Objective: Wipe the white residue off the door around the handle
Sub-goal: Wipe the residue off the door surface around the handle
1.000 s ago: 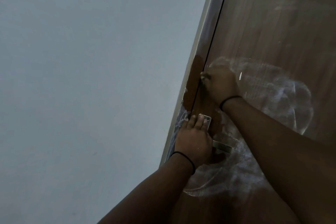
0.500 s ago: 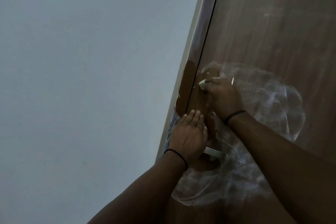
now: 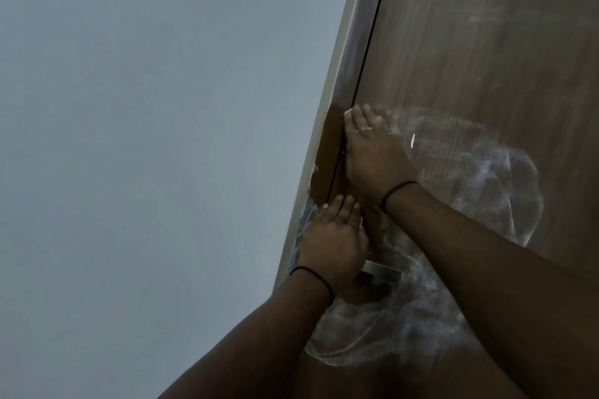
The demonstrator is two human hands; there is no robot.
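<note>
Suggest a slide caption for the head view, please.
Right hand wipes white residue beside the door edge; left hand rests over the handle.

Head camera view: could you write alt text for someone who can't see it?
A person's right hand rubs a brown door smeared with white residue, near its frame. The left hand lies flat below, partly covering the metal handle.

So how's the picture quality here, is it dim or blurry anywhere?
Head view: dim, flat light, no glare; right hand fingertips motion-blurred; white residue hazy yet visible; metal handle faintly bright; wide-angle lens tilts the door edge.
</note>
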